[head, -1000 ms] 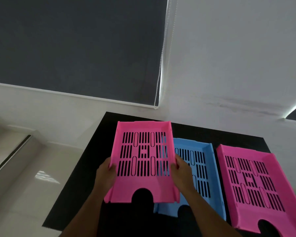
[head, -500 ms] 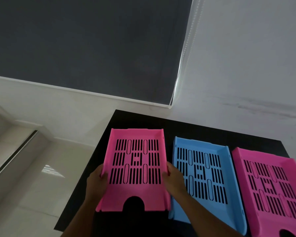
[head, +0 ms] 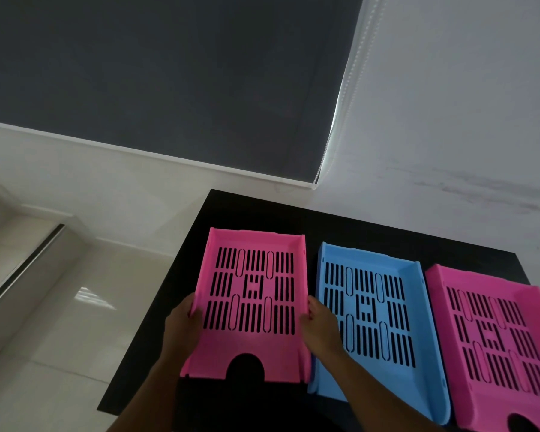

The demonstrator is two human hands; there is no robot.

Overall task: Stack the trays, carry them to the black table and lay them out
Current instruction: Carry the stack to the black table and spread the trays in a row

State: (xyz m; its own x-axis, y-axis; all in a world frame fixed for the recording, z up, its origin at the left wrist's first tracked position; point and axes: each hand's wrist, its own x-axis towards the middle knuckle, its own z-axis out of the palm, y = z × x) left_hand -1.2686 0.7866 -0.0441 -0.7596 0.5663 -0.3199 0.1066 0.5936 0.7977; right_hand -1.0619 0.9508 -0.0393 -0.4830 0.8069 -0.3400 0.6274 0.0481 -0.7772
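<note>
- The left pink tray (head: 253, 302) is gripped at its side walls by the left hand (head: 183, 325) and right hand (head: 320, 327), fingers closed on it.
- It is seen at the black desk's (head: 262, 210) left end.
- A blue tray (head: 376, 319) and a second pink tray (head: 496, 341) are laid beside it.

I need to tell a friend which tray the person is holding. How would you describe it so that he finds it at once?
Look at the black table below the dark window blind; three slotted trays lie on it side by side. The pink tray at the left end is the one, with the left hand and right hand on its side walls. Its neighbour is the blue tray, and the other pink tray lies untouched at the far right.
</note>
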